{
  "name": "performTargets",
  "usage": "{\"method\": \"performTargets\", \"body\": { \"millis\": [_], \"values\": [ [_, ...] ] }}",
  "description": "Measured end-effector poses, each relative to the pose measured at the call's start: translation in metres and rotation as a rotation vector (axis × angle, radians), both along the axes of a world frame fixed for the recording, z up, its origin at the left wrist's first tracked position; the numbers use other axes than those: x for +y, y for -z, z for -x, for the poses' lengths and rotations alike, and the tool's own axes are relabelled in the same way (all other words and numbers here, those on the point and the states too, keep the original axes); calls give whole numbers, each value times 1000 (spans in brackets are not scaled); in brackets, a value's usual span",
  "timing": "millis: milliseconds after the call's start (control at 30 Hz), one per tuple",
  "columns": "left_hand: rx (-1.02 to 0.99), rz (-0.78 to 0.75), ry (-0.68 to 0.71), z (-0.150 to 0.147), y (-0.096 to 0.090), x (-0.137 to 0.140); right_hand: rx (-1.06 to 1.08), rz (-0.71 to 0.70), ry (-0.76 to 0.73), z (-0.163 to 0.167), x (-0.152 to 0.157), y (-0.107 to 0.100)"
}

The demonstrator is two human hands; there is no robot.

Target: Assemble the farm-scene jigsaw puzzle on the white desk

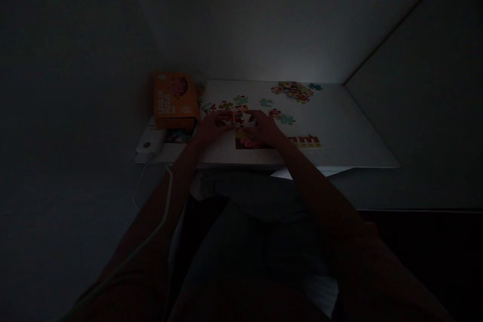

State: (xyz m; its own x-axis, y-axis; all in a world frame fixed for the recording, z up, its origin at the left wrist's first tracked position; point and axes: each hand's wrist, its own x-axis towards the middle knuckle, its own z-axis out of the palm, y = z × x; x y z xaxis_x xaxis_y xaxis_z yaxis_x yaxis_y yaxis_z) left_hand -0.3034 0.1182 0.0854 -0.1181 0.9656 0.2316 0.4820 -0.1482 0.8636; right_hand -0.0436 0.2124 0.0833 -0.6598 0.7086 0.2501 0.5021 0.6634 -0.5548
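Bent the left hand [214,128] and right hand [264,128] over the puzzle [247,142] on the counter [354,131]; could not tell either grip as clenched, loose or grasping a piece. Saw loose pieces [266,102] just beyond the grip, a pile [298,93] farther right, the box [175,100] crowding its left, a white device [151,140] nearer the body. Had a cord [162,224] across the left forearm. Barely made out fingertips in the gloom; lost part of the puzzle behind the right hand.

The right hand [265,128] hides part of the puzzle [247,142], and the bottom edge crops the white cable [169,200]
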Motion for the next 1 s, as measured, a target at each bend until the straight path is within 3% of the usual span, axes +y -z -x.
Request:
{"method": "performTargets", "body": {
  "millis": [300, 500, 733, 1000],
  "values": [
    [61, 18, 33, 1, 1, 2, 59, 9, -51, 5, 0, -2],
    [112, -32, 73, 7, 15, 8, 15, 29, -32, 9, 8, 8],
    [395, -166, 80, 6, 23, 12, -73, -32, 26, -2, 23, 12],
    [662, -256, 194, -7, 8, -2, -143, -58, -201, -23, 12, -10]
  ]
}}
